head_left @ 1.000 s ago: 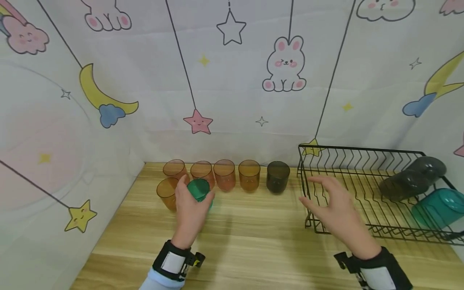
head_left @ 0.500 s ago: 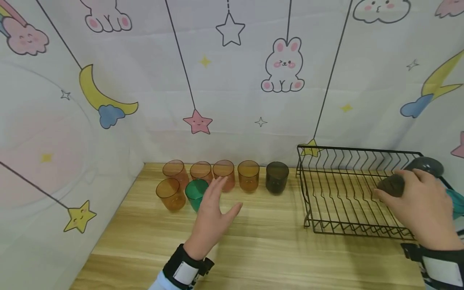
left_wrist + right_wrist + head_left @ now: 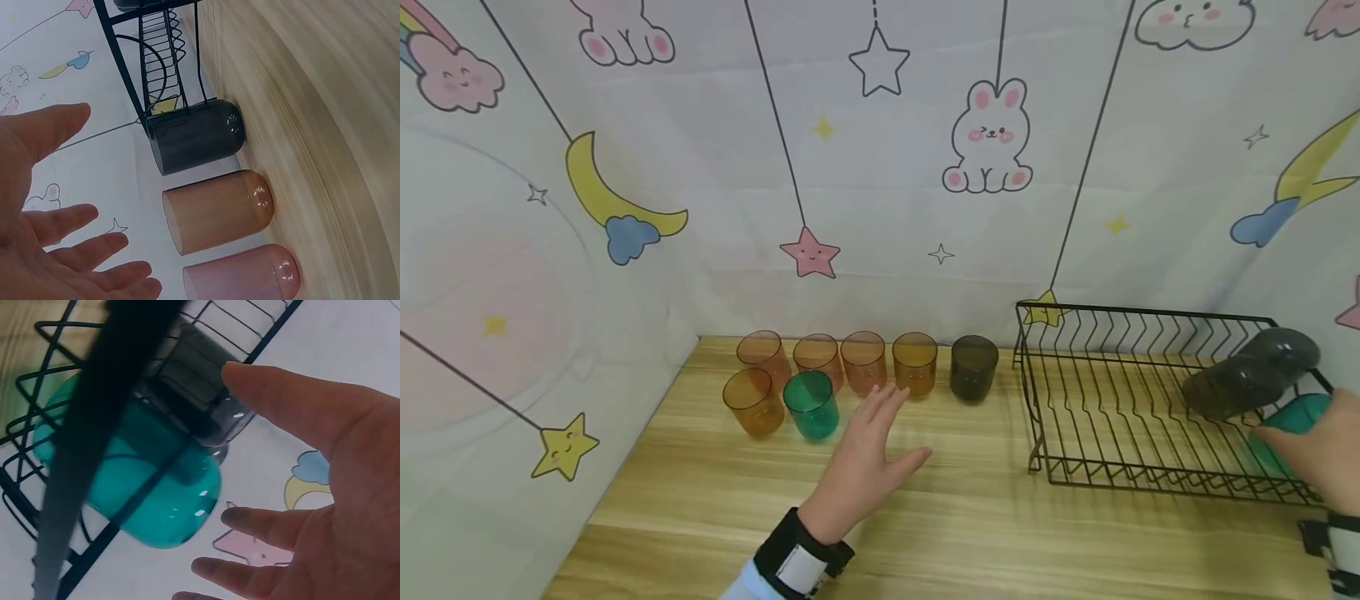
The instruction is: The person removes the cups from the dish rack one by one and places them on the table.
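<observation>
My left hand [image 3: 861,471] hovers over the table just right of a green cup [image 3: 811,406], thumb spread from the relaxed fingers and nothing held. Left of the green cup stands an amber cup [image 3: 754,404]. At the right, my right hand [image 3: 1330,454] reaches to a teal cup [image 3: 1292,417] lying on its side in the black dish rack [image 3: 1120,400]. In the right wrist view its thumb and fingers are spread near the base of the teal cup [image 3: 169,506], not curled round it. Two dark grey cups [image 3: 1228,385] lie behind the teal one.
Along the back wall stand several upright cups: pinkish ones [image 3: 865,362], an amber cup [image 3: 915,364] and a dark grey cup [image 3: 974,369] next to the rack. A white patterned cloth [image 3: 910,208] hangs behind the wooden table [image 3: 925,517].
My left hand let go of the green cup, left it upright on the table and drew away rightward. My right hand moved right over the rack, past the dark cups, to the teal cup.
</observation>
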### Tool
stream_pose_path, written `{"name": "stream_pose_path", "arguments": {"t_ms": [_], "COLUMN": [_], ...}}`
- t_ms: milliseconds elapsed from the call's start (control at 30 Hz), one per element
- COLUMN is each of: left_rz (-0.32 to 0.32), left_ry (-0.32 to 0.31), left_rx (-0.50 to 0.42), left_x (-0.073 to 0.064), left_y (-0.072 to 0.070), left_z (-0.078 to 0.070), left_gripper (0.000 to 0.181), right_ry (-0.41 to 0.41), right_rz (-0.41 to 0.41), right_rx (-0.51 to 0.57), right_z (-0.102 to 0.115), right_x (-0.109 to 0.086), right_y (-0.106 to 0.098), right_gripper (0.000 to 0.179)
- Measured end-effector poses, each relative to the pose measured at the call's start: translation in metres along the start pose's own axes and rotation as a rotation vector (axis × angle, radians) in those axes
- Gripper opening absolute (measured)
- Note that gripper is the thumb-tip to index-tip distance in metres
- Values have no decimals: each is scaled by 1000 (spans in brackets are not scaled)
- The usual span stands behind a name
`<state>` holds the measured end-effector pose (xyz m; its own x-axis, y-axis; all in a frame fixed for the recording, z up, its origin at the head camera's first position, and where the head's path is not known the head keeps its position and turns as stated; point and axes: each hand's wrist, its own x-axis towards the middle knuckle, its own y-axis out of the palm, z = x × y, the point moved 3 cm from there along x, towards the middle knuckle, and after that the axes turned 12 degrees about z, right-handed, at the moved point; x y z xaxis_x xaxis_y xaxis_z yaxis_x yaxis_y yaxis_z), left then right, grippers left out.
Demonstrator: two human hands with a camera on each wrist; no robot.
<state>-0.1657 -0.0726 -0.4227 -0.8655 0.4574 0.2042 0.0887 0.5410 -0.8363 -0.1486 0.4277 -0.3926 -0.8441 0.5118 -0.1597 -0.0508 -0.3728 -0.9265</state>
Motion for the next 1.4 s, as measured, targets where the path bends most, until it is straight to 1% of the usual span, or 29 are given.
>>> {"name": "stream_pose_path", "arguments": {"t_ms": [67,333,433,533,600,700,767,833,900,1000,1133,1233,1333,1400], "left_rz": [4,11,17,42,60,82,92,99,109,126,149,161,171,178], "left_ry": [-1,3,6,-9,-21,-30,-32,-26,-24,-22,-32,-34,-36,-39], "left_rx": [0,-3,2,6,6,5,8,13,19,26,30,29,28,29], "left_x": [0,-1,-1,-2,-2,-2,-2,-1,-1,-1,0,0,1,1], "left_y": [1,5,7,10,11,13,13,14,15,16,16,15,15,15], "left_z": [0,1,2,3,4,4,4,4,4,4,4,3,3,3], "left_gripper": [76,71,69,69,69,69,69,69,69,70,72,72,72,72], "right_ry": [21,55,71,46,26,-10,-23,-32,-21,2,-20,-17,-1,11], "right_rz": [7,43,46,12,-32,-96,-125,-136,-131,-98,-64,-57,-50,-42], "right_rx": [-10,25,-1,-16,-19,32,57,87,91,77,31,15,28,47], "right_z": [-4,-10,-10,-9,-10,-10,-11,-10,-11,-13,-16,-15,-15,-19], "right_x": [2,9,11,13,15,19,21,24,26,29,33,34,33,37], "right_y": [2,12,12,9,7,6,6,5,6,6,8,8,8,10], "right_gripper": [90,92,93,91,88,83,80,78,76,78,82,83,85,86]}}
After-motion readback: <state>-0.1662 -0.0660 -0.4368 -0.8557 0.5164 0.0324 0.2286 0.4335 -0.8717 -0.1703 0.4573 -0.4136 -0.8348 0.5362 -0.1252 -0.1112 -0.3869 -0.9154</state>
